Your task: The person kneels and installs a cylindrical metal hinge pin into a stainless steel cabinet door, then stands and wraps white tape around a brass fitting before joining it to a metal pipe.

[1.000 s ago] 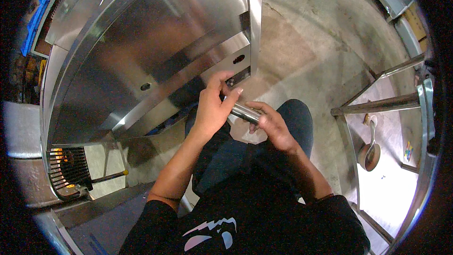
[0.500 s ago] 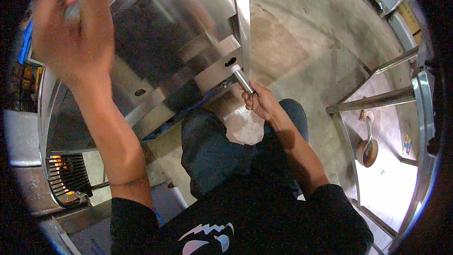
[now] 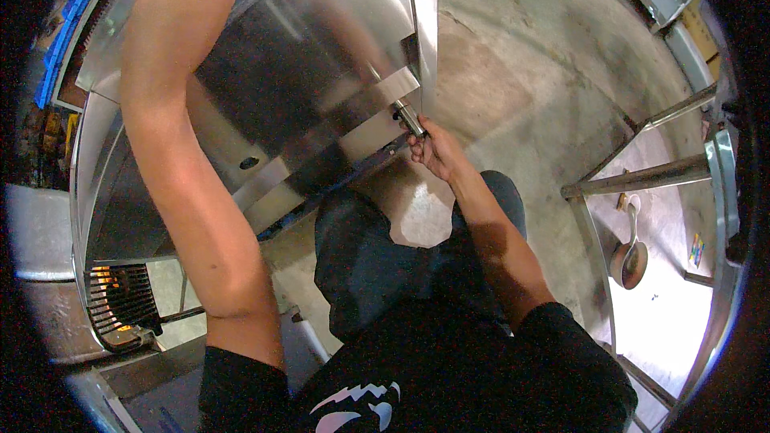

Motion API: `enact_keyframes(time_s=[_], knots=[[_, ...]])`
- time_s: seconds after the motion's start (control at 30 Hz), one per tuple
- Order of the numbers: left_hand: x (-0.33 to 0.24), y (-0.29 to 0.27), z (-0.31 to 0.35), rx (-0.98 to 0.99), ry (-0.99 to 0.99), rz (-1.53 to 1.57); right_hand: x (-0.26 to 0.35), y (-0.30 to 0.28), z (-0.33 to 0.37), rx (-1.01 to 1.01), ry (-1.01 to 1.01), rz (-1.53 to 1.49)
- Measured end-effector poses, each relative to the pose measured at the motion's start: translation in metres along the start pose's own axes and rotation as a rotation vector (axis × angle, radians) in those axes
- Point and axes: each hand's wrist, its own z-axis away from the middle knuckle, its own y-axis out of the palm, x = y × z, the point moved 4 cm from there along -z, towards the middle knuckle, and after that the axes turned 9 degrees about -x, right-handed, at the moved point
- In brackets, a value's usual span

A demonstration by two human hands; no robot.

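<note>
Concrete floor (image 3: 497,56) extends to the right of a stainless-steel panel (image 3: 297,72). On my head view, the right hand (image 3: 437,151) is closed around the near end of a short metal tube (image 3: 412,120). The tube's far end lies at the panel's lower right; I cannot tell whether it enters an opening. The left hand (image 3: 178,20) reaches the upper edge, fingers mostly out of view; I cannot determine its grip.

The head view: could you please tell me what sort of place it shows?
Probably a workshop, judging by the large sheet-metal unit, the stained concrete floor and the metal tube frame.
</note>
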Motion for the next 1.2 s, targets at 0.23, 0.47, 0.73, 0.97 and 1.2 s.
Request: enact_keyframes(time_s=[0.23, 0.47, 0.73, 0.97, 1.2], knots=[[-0.004, -0.002, 0.005, 0.016, -0.019, -0.017, 0.003, 0.005, -0.010, -0.054, -0.027, 0.024], [-0.001, 0.000, 0.001, 0.041, -0.004, 0.001, 0.005, 0.016, -0.014, -0.064, -0.059, 0.036], [-0.012, -0.002, 0.004, 0.047, -0.028, 0.007, 0.005, 0.026, -0.007, -0.174, -0.076, 0.052], [-0.043, -0.017, 0.033, -0.088, 0.002, -0.064, 0.004, 0.031, -0.005, -0.203, -0.168, 0.028], [0.000, -0.003, 0.001, 0.038, 0.114, -0.065, 0.000, 0.030, -0.008, -0.223, -0.217, 0.056]])
